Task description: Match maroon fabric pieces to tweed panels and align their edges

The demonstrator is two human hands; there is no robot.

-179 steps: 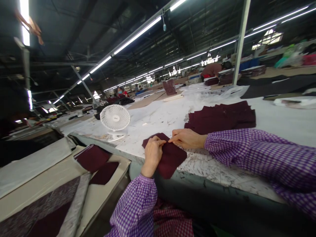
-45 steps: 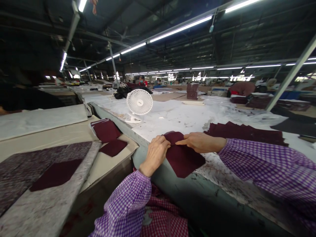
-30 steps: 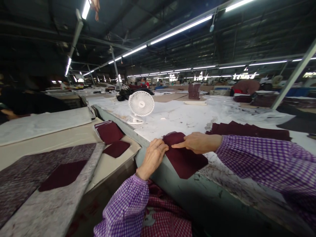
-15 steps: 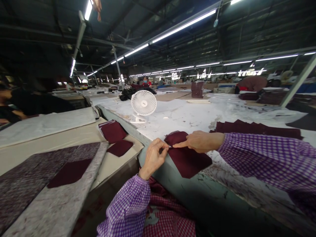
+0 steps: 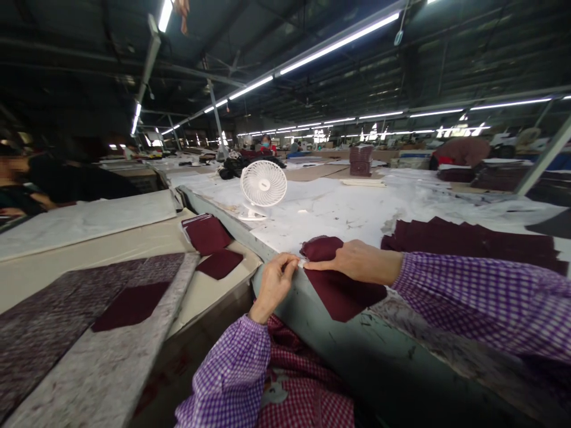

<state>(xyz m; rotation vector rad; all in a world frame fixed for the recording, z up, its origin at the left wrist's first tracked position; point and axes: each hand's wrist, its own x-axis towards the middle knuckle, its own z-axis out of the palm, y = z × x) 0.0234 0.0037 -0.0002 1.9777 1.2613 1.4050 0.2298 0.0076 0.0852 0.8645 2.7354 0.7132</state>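
Observation:
My left hand (image 5: pixel 277 282) pinches a small white piece (image 5: pixel 301 262) at the table's near edge; what it is cannot be made out. The index finger of my right hand (image 5: pixel 352 261) points left, its tip at that white piece, with the other fingers curled over the cloth. Beneath my right hand lies a maroon cloth piece (image 5: pixel 341 297), its lower corner hanging over the table edge. Just behind is a folded maroon part (image 5: pixel 322 246) with a greyish rim.
A white fan (image 5: pixel 263 184) stands on the table (image 5: pixel 321 208). Overlapping maroon pieces (image 5: pixel 464 241) lie at right. On the left surface are a maroon stack (image 5: pixel 206 233) and single pieces (image 5: pixel 220 263). Other people are farther back.
My left thumb and finger have drawn slightly left, and more of the white piece shows. My right fingertip has also shifted left. The whole view has moved slightly.

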